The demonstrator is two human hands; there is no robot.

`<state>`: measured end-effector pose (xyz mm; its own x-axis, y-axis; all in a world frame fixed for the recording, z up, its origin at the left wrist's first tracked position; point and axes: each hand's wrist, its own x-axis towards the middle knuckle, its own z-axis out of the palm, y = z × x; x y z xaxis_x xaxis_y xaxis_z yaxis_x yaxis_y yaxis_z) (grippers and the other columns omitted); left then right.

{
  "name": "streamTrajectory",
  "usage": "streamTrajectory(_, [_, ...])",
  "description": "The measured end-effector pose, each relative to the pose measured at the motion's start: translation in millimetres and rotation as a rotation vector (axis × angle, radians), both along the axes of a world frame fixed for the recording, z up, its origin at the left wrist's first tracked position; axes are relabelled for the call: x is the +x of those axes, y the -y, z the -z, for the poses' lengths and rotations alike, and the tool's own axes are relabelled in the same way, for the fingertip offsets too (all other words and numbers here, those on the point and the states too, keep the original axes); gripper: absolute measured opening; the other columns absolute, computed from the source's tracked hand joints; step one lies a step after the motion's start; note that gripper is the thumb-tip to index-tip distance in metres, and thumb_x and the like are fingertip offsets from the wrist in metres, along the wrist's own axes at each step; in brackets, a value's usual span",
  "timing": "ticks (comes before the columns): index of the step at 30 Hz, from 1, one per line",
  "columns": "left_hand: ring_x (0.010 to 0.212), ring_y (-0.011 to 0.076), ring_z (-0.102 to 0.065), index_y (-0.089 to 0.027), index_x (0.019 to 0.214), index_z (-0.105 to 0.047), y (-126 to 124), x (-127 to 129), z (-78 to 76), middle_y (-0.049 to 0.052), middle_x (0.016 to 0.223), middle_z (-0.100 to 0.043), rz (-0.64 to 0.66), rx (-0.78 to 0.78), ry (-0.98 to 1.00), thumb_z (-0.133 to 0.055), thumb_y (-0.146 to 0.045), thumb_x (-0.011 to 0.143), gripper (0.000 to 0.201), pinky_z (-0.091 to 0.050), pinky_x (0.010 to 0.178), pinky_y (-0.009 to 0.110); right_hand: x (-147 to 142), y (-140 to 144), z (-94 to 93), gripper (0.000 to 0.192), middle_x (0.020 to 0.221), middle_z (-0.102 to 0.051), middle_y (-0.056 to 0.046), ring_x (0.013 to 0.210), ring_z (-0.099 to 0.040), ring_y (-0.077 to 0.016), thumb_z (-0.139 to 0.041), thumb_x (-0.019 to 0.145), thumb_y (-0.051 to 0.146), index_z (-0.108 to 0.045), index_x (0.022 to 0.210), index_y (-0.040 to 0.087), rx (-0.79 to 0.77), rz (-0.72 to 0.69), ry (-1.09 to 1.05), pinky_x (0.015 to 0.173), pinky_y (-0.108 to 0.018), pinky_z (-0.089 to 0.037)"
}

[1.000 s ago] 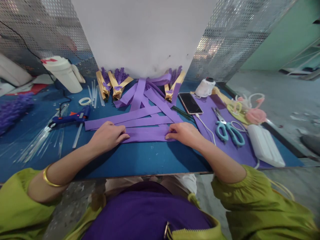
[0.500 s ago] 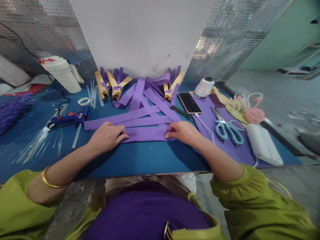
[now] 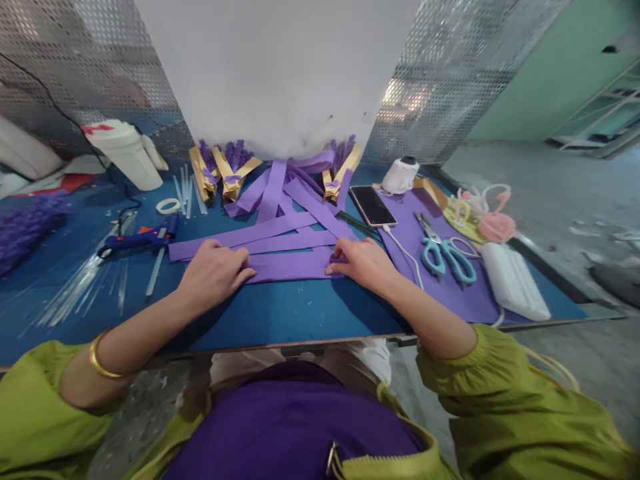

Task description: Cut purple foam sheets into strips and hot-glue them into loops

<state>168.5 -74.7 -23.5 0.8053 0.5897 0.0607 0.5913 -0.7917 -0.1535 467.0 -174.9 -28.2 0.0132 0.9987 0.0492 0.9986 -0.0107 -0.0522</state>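
While both hands press the folded purple paper strip [image 3: 293,266] flat on the blue worktop [image 3: 280,313], left hand [image 3: 214,272] and right hand [image 3: 363,261] fingers pinch its ends; judged: keep edges aligned. Teal-handled scissors [image 3: 445,252] lie right of strip.

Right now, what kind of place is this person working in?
Probably a small craft workshop for making paper flowers. Both hands, left hand and right hand, press a purple paper strip on a blue table, with a glue gun, scissors and finished lavender bundles nearby.
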Motion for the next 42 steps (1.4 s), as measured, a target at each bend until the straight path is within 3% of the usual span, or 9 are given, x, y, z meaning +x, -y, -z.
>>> streamTrajectory(6, [0.099,0.0308,-0.062,-0.015,0.118,-0.062,10.8,10.6,-1.4,0.014,0.109,-0.068,0.161,0.216,0.073,-0.052,-0.021,0.095,0.025,-0.043,0.086,0.044,-13.7,11.0,-4.0,0.028,0.111,-0.064,-0.013,0.097,-0.058,-0.0255,-0.062,0.095,0.026,-0.060,0.120,0.013,0.264,-0.331,0.240,0.082,-0.036,-0.038])
streamTrajectory(10, [0.101,0.0226,-0.062,-0.023,0.144,-0.046,8.8,21.0,4.9,0.010,0.126,-0.063,0.521,0.123,0.000,-0.040,-0.004,0.093,0.054,-0.046,0.084,0.035,-22.0,15.6,-2.8,0.026,0.101,-0.063,-0.010,0.083,-0.055,-0.0205,-0.042,0.103,0.017,-0.062,0.119,0.014,0.250,-0.640,0.352,0.077,-0.035,-0.037])
streamTrajectory(13, [0.099,0.0191,-0.062,-0.026,0.150,-0.038,4.8,24.2,6.3,0.007,0.128,-0.062,0.625,0.040,-0.060,-0.040,-0.001,0.090,0.065,-0.046,0.082,0.030,-21.2,15.3,1.0,0.029,0.090,-0.063,-0.009,0.080,-0.055,-0.0208,-0.039,0.104,0.015,-0.064,0.115,0.010,0.249,-0.733,0.418,0.081,-0.037,-0.038])
streamTrajectory(17, [0.102,0.0186,-0.063,-0.028,0.147,-0.042,5.7,27.4,0.7,0.006,0.133,-0.059,0.592,-0.024,-0.069,-0.045,-0.005,0.088,0.063,-0.047,0.077,0.028,-22.3,22.3,5.1,0.032,0.092,-0.064,-0.010,0.079,-0.056,-0.0214,-0.040,0.101,0.013,-0.063,0.123,0.007,0.189,-0.603,0.423,0.088,-0.040,-0.039])
streamTrajectory(20, [0.087,0.0192,-0.065,-0.022,0.126,-0.058,13.1,37.1,-1.8,0.007,0.120,-0.063,0.495,-0.048,-0.067,-0.045,-0.024,0.097,0.031,-0.047,0.070,0.030,-33.6,36.1,7.1,0.041,0.106,-0.064,-0.015,0.085,-0.056,-0.0247,-0.042,0.097,0.013,-0.057,0.135,0.005,0.112,-0.432,0.367,0.077,-0.038,-0.041])
streamTrajectory(23, [0.094,0.0231,-0.065,-0.015,0.109,-0.062,19.2,50.1,2.8,0.011,0.116,-0.065,0.465,-0.044,-0.027,-0.041,-0.037,0.102,0.031,-0.049,0.076,0.032,-50.9,49.8,7.7,0.049,0.113,-0.062,-0.021,0.093,-0.055,-0.0292,-0.044,0.096,0.020,-0.051,0.140,0.000,0.070,-0.289,0.286,0.075,-0.039,-0.043])
streamTrajectory(30, [0.124,0.0259,-0.056,-0.020,0.153,-0.037,16.2,56.5,11.8,0.008,0.159,-0.041,0.555,-0.122,-0.012,-0.037,-0.055,0.101,0.063,-0.040,0.104,0.036,-79.1,62.7,10.7,0.059,0.133,-0.058,-0.029,0.112,-0.055,-0.0355,-0.044,0.096,0.032,-0.049,0.142,-0.005,0.096,-0.085,0.176,0.093,-0.044,-0.043])
streamTrajectory(33, [0.119,0.0248,-0.058,-0.023,0.155,-0.035,15.2,54.0,10.5,0.005,0.162,-0.036,0.549,-0.134,-0.037,-0.034,-0.059,0.100,0.066,-0.041,0.101,0.035,-81.6,64.3,12.9,0.062,0.142,-0.053,-0.031,0.121,-0.054,-0.0383,-0.042,0.097,0.034,-0.049,0.142,-0.008,0.076,-0.013,0.214,0.099,-0.047,-0.039])
streamTrajectory(42, [0.112,0.0257,-0.059,-0.025,0.157,-0.032,15.7,52.6,12.1,0.004,0.163,-0.033,0.538,-0.136,-0.044,-0.033,-0.062,0.099,0.069,-0.042,0.097,0.036,-57.7,65.8,12.5,0.059,0.123,-0.064,-0.036,0.106,-0.063,-0.0411,-0.036,0.099,0.032,-0.060,0.126,-0.015,0.053,0.180,0.303,0.092,-0.050,-0.039])
